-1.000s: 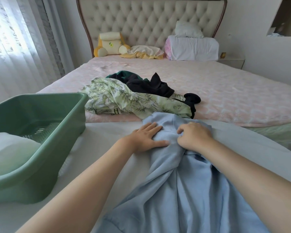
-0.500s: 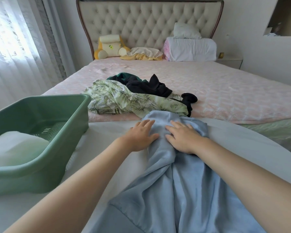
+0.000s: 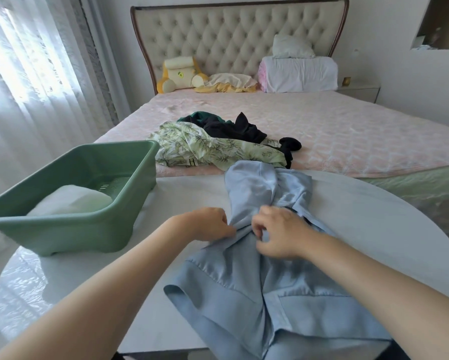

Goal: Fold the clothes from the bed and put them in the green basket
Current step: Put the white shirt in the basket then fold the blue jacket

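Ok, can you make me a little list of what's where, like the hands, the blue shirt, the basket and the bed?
left hand: grips the bunched middle of the shirt
right hand: fingers curled, pinching the shirt next to it
shirt: blue, crumpled, on the table, not folded yet
basket: green, on the table's left side, something white inside
bed: pile of leafy and black clothes, unfolded
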`<state>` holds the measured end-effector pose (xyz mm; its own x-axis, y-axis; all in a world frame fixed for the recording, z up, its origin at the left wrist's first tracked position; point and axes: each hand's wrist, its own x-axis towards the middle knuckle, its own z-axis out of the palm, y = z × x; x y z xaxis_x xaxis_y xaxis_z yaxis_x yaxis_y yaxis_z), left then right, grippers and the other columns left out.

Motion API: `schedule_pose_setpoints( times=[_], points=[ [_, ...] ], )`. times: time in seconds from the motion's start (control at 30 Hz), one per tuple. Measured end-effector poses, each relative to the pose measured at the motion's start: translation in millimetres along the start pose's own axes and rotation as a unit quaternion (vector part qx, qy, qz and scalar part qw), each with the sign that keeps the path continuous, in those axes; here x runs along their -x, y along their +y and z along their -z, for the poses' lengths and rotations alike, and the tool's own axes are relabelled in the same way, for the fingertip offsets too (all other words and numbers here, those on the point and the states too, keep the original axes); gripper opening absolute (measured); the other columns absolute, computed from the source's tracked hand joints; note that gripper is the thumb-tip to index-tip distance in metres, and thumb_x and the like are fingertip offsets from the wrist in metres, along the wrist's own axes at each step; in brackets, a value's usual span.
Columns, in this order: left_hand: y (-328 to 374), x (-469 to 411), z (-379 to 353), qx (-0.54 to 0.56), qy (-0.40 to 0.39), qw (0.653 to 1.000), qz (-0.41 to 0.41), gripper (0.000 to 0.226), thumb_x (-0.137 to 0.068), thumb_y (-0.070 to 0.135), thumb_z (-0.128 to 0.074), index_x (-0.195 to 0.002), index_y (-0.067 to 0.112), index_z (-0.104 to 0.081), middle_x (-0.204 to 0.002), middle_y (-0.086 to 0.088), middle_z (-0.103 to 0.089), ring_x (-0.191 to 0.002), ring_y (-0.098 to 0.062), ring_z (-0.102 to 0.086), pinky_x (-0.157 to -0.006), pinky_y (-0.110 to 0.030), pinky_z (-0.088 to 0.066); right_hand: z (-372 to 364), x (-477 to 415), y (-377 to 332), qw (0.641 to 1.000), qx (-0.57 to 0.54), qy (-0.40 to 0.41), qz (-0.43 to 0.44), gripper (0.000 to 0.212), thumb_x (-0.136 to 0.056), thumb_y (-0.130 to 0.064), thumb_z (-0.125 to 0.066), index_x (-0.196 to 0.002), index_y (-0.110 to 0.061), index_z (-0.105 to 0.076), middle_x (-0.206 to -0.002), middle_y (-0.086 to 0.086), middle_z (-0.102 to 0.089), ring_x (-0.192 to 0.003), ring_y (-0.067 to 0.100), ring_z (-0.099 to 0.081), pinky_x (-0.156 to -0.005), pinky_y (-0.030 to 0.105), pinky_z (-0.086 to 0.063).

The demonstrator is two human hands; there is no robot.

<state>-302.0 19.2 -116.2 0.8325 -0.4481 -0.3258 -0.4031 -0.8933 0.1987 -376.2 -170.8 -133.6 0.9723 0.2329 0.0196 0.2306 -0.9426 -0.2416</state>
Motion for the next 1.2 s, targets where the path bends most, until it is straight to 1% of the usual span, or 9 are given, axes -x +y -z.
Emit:
schedule_pose_setpoints(
  times=[0.33,0.53,0.63,0.73,0.83,0.93,1.0,1.1,1.2],
  points=[
    [-2,49,6,-0.026,-0.073,0.995,0.055,0.019,-0.094,0.028,-0.05,-0.098,0.01,-0.054,-0.091,-0.003,-0.055,-0.086,-0.029,-0.059,-0.064,-0.034,-0.052,-21,38,-8,0.997,-0.027,-0.073,0.004,0.084,-0.06,-0.081,-0.066,-0.135,-0.05,-0.044,-0.112,-0.012,-0.042,-0.108,0.012,-0.052,-0.096,0.033,-0.046],
    [28,76,31,0.304,-0.041,0.95,-0.056,0.03,-0.088,0.024,-0.067,-0.109,0.005,-0.058,-0.111,-0.022,-0.065,-0.098,-0.033,-0.067,-0.092,-0.051,-0.053,-4,33,-7,0.979,-0.188,-0.065,-0.04,0.037,-0.087,-0.037,-0.071,-0.124,-0.037,-0.066,-0.099,-0.012,-0.066,-0.084,0.005,-0.061,-0.076,0.02,-0.046],
    [56,82,17,0.44,-0.131,0.882,-0.109,0.048,-0.094,0.023,-0.068,-0.136,0.01,-0.048,-0.098,-0.008,-0.07,-0.084,-0.019,-0.068,-0.08,-0.04,-0.059,16,33,10,0.894,-0.413,0.013,-0.174,0.024,-0.097,-0.023,-0.048,-0.098,-0.015,-0.071,-0.082,0.003,-0.072,-0.058,0.021,-0.058,-0.051,0.026,-0.04],
    [70,84,0,0.397,-0.347,0.831,-0.176,0.054,-0.103,0.025,-0.053,-0.151,0.02,-0.029,-0.122,-0.009,-0.068,-0.104,-0.031,-0.068,-0.088,-0.042,-0.055,29,44,21,0.806,-0.545,-0.047,-0.226,0.054,-0.1,-0.052,-0.043,-0.119,-0.007,-0.065,-0.106,0.008,-0.071,-0.09,0.023,-0.066,-0.069,0.031,-0.048],
    [62,70,-9,0.308,-0.301,0.88,-0.202,0.031,-0.104,0.019,-0.05,-0.134,0.014,-0.052,-0.12,-0.009,-0.07,-0.104,-0.029,-0.07,-0.086,-0.037,-0.053,20,53,27,0.927,-0.284,-0.064,-0.237,0.071,-0.092,-0.048,-0.066,-0.149,-0.015,-0.042,-0.148,0.005,-0.05,-0.123,0.017,-0.054,-0.094,0.03,-0.044],
    [55,51,-26,0.242,0.015,0.954,-0.179,0.017,-0.095,0.013,-0.055,-0.106,0.019,-0.066,-0.092,0.005,-0.073,-0.087,-0.021,-0.07,-0.078,-0.031,-0.053,9,58,25,0.962,-0.122,-0.098,-0.224,0.096,-0.079,-0.039,-0.077,-0.156,-0.021,-0.023,-0.149,0.004,-0.045,-0.129,0.021,-0.05,-0.099,0.029,-0.044],
    [50,40,-38,0.119,0.18,0.955,-0.202,0.021,-0.094,0.027,-0.061,-0.115,0.024,-0.063,-0.11,0.008,-0.064,-0.104,-0.017,-0.06,-0.093,-0.034,-0.048,8,59,23,0.963,-0.095,-0.131,-0.217,0.097,-0.078,-0.039,-0.079,-0.155,-0.022,-0.021,-0.141,0.004,-0.051,-0.124,0.022,-0.053,-0.097,0.031,-0.046],
    [48,36,-50,-0.009,0.097,0.977,-0.188,0.089,-0.082,0.071,-0.058,-0.153,0.029,-0.025,-0.159,0.005,-0.022,-0.146,-0.017,-0.021,-0.118,-0.039,-0.026,14,59,21,0.965,-0.046,-0.165,-0.198,0.109,-0.073,-0.043,-0.082,-0.156,-0.024,-0.014,-0.14,0.007,-0.053,-0.118,0.025,-0.057,-0.093,0.034,-0.051],
    [42,33,-58,-0.08,-0.06,0.981,-0.163,0.112,-0.073,0.083,-0.058,-0.153,0.047,0.011,-0.164,0.008,0.021,-0.15,-0.018,0.02,-0.123,-0.047,0.002,24,60,23,0.953,0.014,-0.243,-0.179,0.135,-0.065,-0.041,-0.088,-0.157,-0.033,0.01,-0.135,0.01,-0.056,-0.099,0.025,-0.063,-0.075,0.033,-0.056]
  ],
)
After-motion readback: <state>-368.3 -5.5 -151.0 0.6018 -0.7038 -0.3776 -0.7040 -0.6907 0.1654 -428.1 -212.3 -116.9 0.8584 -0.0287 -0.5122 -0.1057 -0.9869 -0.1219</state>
